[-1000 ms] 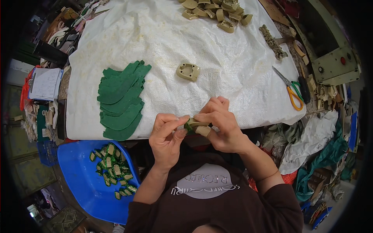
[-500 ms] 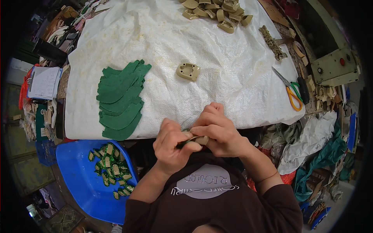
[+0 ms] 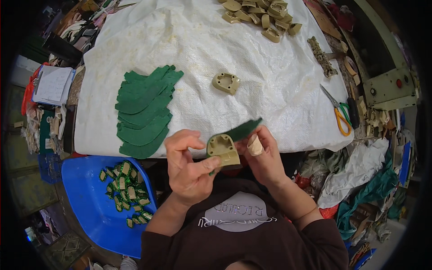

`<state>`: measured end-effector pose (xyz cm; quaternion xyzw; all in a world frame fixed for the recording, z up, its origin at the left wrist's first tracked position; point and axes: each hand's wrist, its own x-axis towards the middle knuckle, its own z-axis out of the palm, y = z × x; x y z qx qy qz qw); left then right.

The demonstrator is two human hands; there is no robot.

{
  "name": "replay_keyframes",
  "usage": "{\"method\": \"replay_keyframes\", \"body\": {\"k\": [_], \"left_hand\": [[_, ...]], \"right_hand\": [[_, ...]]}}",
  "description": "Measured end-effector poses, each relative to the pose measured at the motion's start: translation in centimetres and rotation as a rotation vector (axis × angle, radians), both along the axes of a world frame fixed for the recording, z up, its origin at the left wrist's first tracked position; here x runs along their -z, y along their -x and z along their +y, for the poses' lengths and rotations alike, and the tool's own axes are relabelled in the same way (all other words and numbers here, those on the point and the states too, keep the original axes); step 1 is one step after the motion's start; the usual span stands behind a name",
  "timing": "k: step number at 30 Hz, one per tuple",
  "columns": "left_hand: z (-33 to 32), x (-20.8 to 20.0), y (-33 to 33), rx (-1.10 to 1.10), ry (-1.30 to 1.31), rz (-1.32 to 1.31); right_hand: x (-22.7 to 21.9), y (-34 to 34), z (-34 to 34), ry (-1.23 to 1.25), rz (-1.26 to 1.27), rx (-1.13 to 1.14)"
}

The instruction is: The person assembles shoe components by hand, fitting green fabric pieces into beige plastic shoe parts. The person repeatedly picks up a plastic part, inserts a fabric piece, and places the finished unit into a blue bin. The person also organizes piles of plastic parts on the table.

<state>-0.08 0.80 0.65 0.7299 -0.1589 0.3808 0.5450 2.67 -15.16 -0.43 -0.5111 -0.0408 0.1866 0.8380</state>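
My left hand (image 3: 191,168) grips a tan plastic shoe heel (image 3: 220,146) between thumb and fingers, its hollow, holed end facing up. A green fabric piece (image 3: 243,130) lies against the heel's far side, its loose end sticking out to the right. Curled at that loose end is my right hand (image 3: 266,157), its fingers partly hidden behind the fabric; a tan cover wraps its thumb. Another tan heel (image 3: 226,83) rests alone on the white sheet. To its left lies a fanned stack of green fabric pieces (image 3: 144,110).
A white woven sheet (image 3: 189,54) covers the table. A blue basin (image 3: 85,216) at lower left holds several glittery green heels. Loose tan heels (image 3: 270,18) are heaped at the back. Orange-handled scissors (image 3: 339,118) lie at the right edge, near a green metal machine (image 3: 390,87).
My hands have moved apart from their close grip. The heel has come up into view in my left hand, and the green piece's loose end now stretches toward my right hand.
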Motion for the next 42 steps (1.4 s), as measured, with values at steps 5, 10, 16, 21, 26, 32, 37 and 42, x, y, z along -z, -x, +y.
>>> {"method": "replay_keyframes", "body": {"k": [5,10,16,21,26,32,37,42], "left_hand": [[-0.3,0.2,0.4,0.146,-0.148,0.059],[-1.1,0.0,0.1,0.013,-0.421,0.028],[-2.0,-1.1,-0.4,-0.071,-0.639,0.08],[-2.1,-1.3,-0.7,-0.082,-0.672,0.076],[-0.7,-0.1,-0.5,0.01,-0.439,0.141],[-0.7,0.8,0.2,0.257,-0.098,0.14],[-0.4,0.7,-0.3,0.226,-0.295,0.101],[-0.7,0.8,-0.3,0.174,-0.118,0.236]], "right_hand": [[-0.1,0.2,-0.9,-0.163,0.014,0.008],[-1.0,0.7,-1.6,-0.17,0.117,-0.034],[-0.3,1.3,-1.1,0.019,-0.053,-0.02],[-0.6,0.8,-0.7,0.326,-0.311,-0.05],[-1.7,-1.9,-1.6,0.22,-0.068,-0.284],[-0.7,-4.5,-2.9,0.053,-0.033,-0.5],[-1.4,-5.0,-2.7,0.2,-0.099,-0.541],[-0.8,-4.7,-2.1,0.295,-0.142,-0.428]]}}
